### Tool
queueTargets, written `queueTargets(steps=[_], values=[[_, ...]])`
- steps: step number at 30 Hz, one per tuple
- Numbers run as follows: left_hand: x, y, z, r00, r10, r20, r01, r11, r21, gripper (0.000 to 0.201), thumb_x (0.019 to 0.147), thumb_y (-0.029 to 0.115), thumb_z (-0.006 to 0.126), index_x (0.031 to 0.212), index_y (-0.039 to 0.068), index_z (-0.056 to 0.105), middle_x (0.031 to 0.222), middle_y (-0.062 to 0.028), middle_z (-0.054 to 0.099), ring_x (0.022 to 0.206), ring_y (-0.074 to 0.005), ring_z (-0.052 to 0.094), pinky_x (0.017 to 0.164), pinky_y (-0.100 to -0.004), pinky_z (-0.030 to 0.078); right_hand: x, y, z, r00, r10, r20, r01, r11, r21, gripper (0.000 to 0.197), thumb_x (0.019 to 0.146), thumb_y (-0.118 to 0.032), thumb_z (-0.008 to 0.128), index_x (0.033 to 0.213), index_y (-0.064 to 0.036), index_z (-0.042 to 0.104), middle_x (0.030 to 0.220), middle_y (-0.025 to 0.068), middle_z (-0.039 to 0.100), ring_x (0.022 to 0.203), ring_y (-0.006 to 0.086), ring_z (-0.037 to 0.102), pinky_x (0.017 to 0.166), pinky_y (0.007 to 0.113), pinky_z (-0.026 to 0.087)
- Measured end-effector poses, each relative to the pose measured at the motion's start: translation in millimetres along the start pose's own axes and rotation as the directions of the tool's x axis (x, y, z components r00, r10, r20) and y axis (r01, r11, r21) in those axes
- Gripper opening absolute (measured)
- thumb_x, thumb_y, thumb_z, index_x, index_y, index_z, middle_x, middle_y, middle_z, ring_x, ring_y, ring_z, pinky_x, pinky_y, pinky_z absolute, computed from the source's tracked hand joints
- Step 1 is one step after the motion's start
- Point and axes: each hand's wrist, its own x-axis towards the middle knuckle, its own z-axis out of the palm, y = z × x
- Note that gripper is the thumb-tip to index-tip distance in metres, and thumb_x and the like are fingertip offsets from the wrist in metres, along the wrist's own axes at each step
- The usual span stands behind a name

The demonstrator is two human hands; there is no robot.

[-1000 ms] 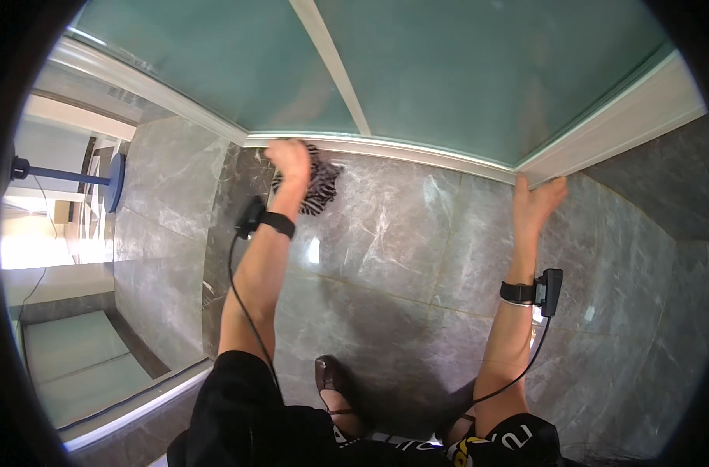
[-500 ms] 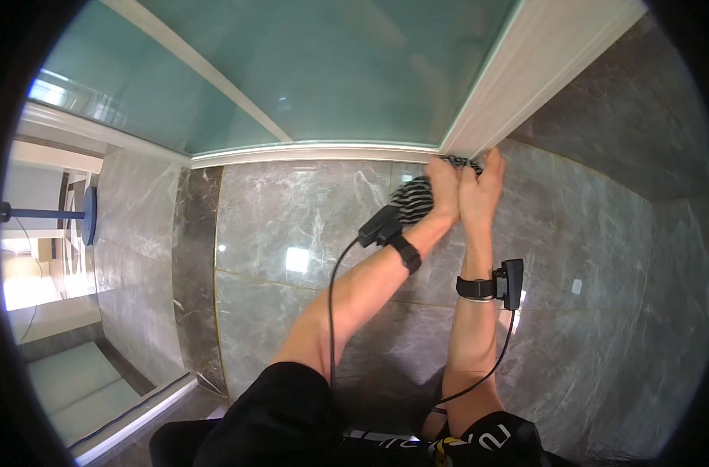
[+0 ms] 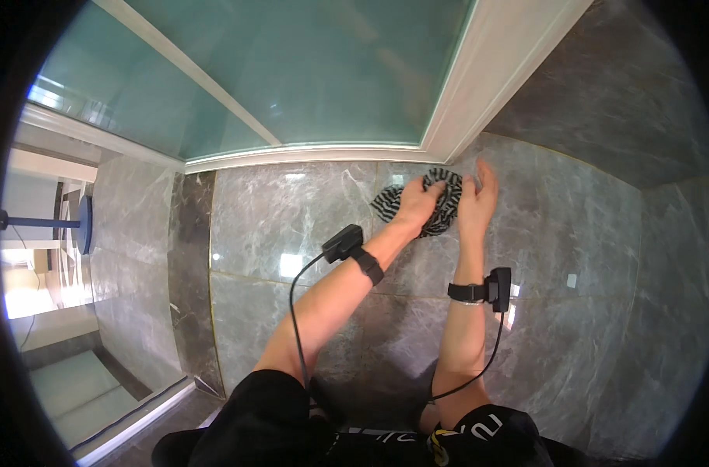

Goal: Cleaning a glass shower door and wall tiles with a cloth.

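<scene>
A crumpled black-and-grey striped cloth is bunched up between my two hands, close to the foot of the white frame. My left hand grips it from the left, and a loose end sticks out beyond that hand. On the other side, my right hand is open, fingers stretched forward and thumb apart. Its thumb is right at the cloth's edge; whether it touches I cannot tell. Each wrist wears a black strap with a small cabled box.
Ahead stands a teal glass panel in a white frame. Grey marble tiles cover the floor, with a dark stone strip at left. A grey wall rises at right. A blue pole with a flat base shows far left.
Both hands have drawn back from the frame's lower corner toward me, bringing the cloth along. They have parted, the left moving leftward, and more of the cloth shows between them. My right hand has opened.
</scene>
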Motion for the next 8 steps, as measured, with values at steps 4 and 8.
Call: queueTargets(steps=[4, 8], values=[[-12, 7, -21, 0.980, -0.193, 0.042, 0.191, 0.869, -0.457, 0.038, 0.091, 0.027, 0.055, 0.108, -0.008, 0.056, 0.102, -0.0157, 0.063, 0.089, -0.0218, 0.059, 0.079, -0.0346, 0.047, -47, 8, -7, 0.991, 0.029, 0.134, -0.009, 0.989, -0.148, 0.046, 0.086, -0.012, 0.060, 0.127, 0.0012, 0.048, 0.132, 0.0201, 0.047, 0.120, 0.0298, 0.047, 0.102, 0.039, 0.036], [-35, 25, -29, 0.997, 0.011, 0.070, -0.045, 0.862, 0.505, 0.042, 0.093, 0.042, 0.048, 0.114, 0.006, 0.056, 0.106, -0.0157, 0.063, 0.094, -0.0301, 0.060, 0.086, -0.0388, 0.044, -74, 23, 8, 0.882, 0.359, 0.306, -0.406, 0.908, 0.103, 0.056, 0.087, -0.022, 0.062, 0.137, -0.0059, 0.041, 0.134, 0.0199, 0.046, 0.124, 0.0329, 0.043, 0.107, 0.039, 0.029]])
